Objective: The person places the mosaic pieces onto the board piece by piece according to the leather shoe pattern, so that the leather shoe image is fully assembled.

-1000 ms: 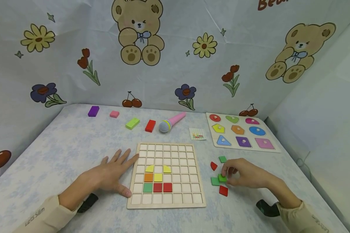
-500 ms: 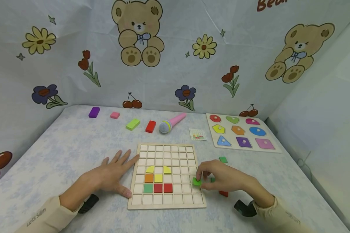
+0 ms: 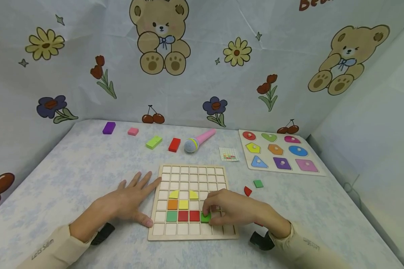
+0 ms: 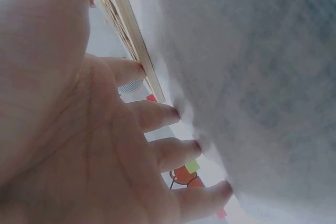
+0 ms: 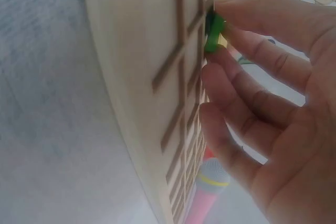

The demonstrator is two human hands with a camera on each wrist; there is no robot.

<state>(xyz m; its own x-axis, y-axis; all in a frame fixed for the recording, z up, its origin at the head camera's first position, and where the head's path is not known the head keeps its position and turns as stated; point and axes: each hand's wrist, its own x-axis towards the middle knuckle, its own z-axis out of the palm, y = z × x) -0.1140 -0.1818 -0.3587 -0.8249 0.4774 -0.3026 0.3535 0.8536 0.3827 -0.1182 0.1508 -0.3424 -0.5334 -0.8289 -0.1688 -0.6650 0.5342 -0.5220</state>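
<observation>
A wooden grid board lies on the table, with yellow, orange, green and red tiles in some of its cells. My right hand pinches a bright green tile between thumb and fingers, at the cell just right of the second red tile. In the right wrist view the green tile stands tilted at the grid's ribs; whether it is seated cannot be told. My left hand is spread on the table, its index fingertip and thumb at the board's left edge, as the left wrist view also shows.
Right of the board lie a green tile and a red quarter-round tile. Behind it are a toy microphone, a pattern card, several coloured blocks, such as a red one, and a shape puzzle.
My right hand has picked up the bright green tile from the loose ones at the right and carried it left onto the board. The left hand has stayed in place.
</observation>
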